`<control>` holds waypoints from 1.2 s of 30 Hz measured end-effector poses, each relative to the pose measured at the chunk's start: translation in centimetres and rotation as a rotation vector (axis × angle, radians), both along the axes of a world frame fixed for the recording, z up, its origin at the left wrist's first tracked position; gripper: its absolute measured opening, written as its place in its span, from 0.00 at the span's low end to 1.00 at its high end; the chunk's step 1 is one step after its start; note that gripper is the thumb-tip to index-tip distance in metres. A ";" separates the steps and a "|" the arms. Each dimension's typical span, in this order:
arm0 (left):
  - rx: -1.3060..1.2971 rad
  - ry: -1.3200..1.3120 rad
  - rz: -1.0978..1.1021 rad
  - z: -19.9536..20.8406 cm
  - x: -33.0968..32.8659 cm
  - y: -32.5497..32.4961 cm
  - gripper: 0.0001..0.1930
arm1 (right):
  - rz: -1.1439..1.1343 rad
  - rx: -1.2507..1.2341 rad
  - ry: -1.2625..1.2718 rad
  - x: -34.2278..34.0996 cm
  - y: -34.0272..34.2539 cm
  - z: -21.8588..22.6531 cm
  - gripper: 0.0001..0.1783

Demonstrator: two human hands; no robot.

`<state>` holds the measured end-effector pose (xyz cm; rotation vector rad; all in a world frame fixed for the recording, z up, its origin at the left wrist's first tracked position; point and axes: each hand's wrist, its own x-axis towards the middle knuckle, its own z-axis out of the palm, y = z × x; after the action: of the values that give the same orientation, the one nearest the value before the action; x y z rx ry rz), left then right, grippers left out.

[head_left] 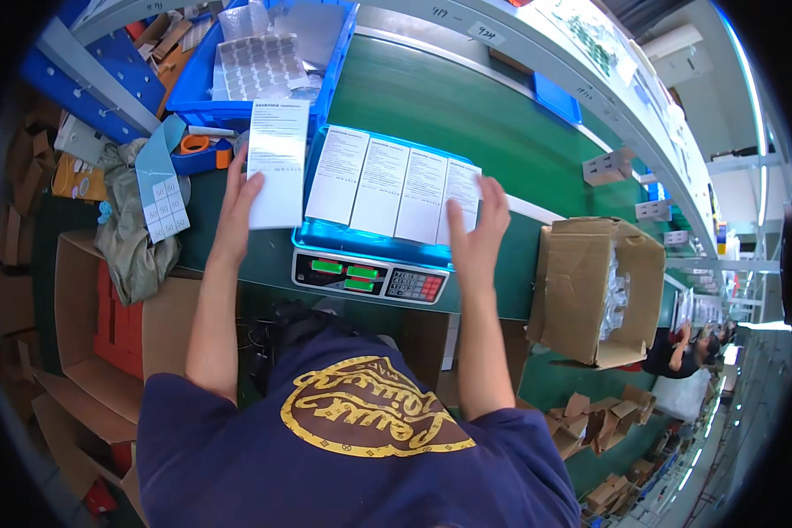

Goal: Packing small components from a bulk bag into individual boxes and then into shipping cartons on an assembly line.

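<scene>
Here are the two hands well apart, one at each side of the row: the left hand (234, 204) is clamped on a white printed carton (277, 167), thumb on the front face, holding it just left of the blue tray (374, 242). Over on the other side, the right hand (478, 231) curves around the end carton (461, 195), thumb over its front, fingers at its right edge; whether it's squeezing, I can't tell. That one makes four in the tray, three more white cartons (379, 187) lined up beside it, print facing up. Beneath them all sits a digital scale (370, 278), green display windows on the left, keypad on the right, on a dark green surface (512, 273). Behind the held carton, a blue bin (209, 109) carries a printed label sheet (257, 69) and clear plastic. Out left, an orange tape roll (194, 143), a pale blue sticker strip (161, 189) and a crumpled olive cloth (132, 238); out right, an open cardboard box (579, 286) with clear plastic inside, and the green conveyor belt (449, 106) stretches beyond the tray.
</scene>
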<state>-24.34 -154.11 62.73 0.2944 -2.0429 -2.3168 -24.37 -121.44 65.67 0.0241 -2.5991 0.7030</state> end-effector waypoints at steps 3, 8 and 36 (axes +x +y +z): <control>0.042 -0.123 -0.032 -4.1 -2.6 -0.6 0.36 | -0.216 -0.104 -0.190 -2.9 4.8 -5.3 0.32; 0.127 -0.241 -0.221 -6.3 -4.0 0.1 0.37 | -0.092 -0.390 -0.515 -4.1 7.4 -7.6 0.36; -0.952 -0.226 -0.481 4.2 -4.3 -0.2 0.28 | -0.226 -0.336 -0.367 1.8 6.1 -1.5 0.30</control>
<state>-28.59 -154.33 66.94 0.0064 -3.2988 -1.1927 -22.55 -115.30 64.17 -0.5396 -2.7175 1.1348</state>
